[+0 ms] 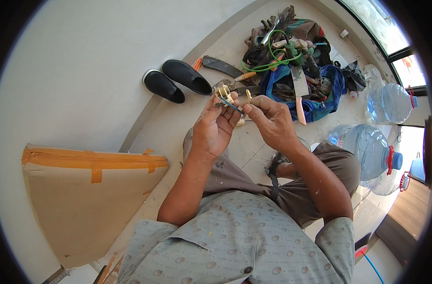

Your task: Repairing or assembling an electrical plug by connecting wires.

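Note:
My left hand [213, 124] is closed on a small cream plastic fitting [223, 94] with a blue wire [232, 106] running from it down to the right. My right hand [268, 120], beside it, has its fingers closed around a wire; its thumb and forefinger pinch near the blue wire's end, and a short yellow piece [248, 96] stands up above the forefinger. Whether that piece is a separate item or joined to the fitting, I cannot tell.
Tools, a cleaver [299, 83] and a green cable lie on a blue bag [334, 94] ahead. Black shoes [187, 75] sit by the wall. A taped cardboard sheet [83, 203] is at the left; large water bottles [367, 154] stand at the right.

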